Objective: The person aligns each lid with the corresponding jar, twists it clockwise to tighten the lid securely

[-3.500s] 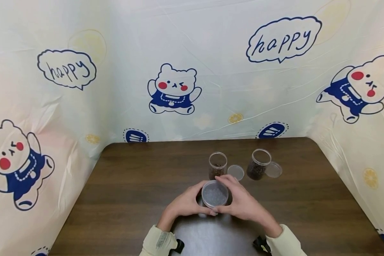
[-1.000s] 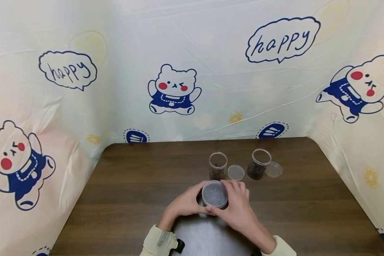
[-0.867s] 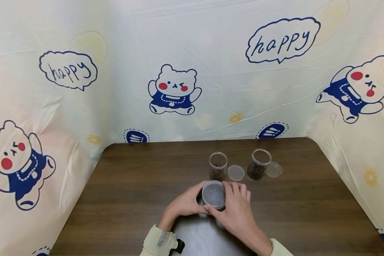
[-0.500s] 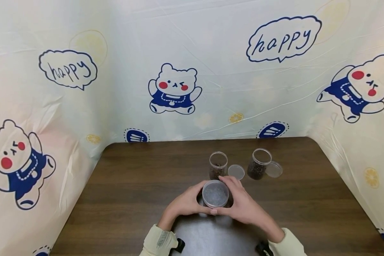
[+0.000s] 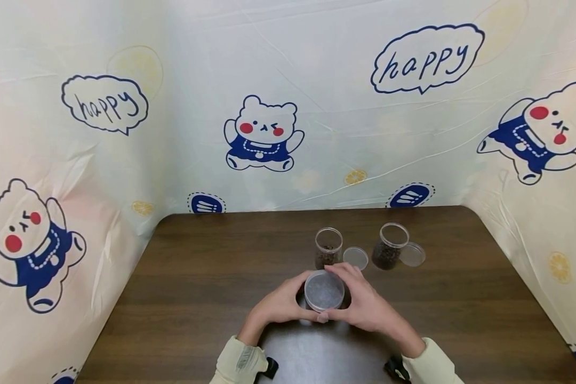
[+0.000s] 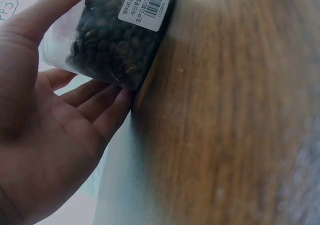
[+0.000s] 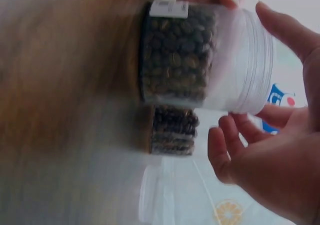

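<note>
And here's the dark brown wood-grain table [image 5: 211,282], far corners rounded, glare across its near middle. Up front stands 1 capped, clear plastic cylindrical jar of brown beans [image 7: 200,57], upright. Behind it, 2 uncapped ones: a clear left-hand jar [image 5: 327,253] and a clear, darker-filled right-hand jar [image 5: 388,255]. A flat, round translucent lid [image 5: 355,258] lies between that pair; a 2nd translucent lid [image 5: 414,255] sits just right of them.

here's the left hand [image 5: 284,303] curving in from one side, the right hand [image 5: 365,304] from the other, thumbs [image 7: 287,27] aimed at each other, tips close! both forearms [image 5: 405,336] slant inward, right outer fingers [image 7: 218,150] loosely bent.
</note>
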`<state>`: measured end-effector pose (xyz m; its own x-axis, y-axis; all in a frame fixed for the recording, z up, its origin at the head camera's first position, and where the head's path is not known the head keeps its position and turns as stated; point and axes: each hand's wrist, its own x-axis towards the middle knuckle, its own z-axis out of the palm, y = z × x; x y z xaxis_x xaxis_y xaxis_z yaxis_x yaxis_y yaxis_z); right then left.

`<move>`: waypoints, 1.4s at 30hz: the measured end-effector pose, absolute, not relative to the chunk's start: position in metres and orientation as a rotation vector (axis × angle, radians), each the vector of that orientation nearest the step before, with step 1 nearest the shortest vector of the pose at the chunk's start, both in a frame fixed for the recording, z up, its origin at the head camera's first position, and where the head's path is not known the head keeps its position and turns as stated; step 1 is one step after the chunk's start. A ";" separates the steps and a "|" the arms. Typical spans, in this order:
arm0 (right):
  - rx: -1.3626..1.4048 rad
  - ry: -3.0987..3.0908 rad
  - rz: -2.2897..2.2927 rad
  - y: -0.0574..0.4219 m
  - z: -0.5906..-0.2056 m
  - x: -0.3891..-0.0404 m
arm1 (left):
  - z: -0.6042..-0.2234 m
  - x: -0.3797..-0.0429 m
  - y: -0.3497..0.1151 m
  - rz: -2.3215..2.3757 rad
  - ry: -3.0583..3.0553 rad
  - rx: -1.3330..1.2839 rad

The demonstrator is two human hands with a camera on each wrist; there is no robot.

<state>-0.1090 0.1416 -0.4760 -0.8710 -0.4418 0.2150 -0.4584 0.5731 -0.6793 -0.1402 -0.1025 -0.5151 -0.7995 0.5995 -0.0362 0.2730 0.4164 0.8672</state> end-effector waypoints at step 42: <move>0.763 -2.754 1.232 0.144 -0.479 -0.105 | -0.515 -0.139 -0.102 1.324 2.366 0.765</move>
<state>-0.1054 0.1437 -0.4794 -0.8794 -0.4222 0.2200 -0.4455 0.5666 -0.6932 -0.1393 -0.1022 -0.5149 -0.8044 0.5938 -0.0191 0.2943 0.4261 0.8555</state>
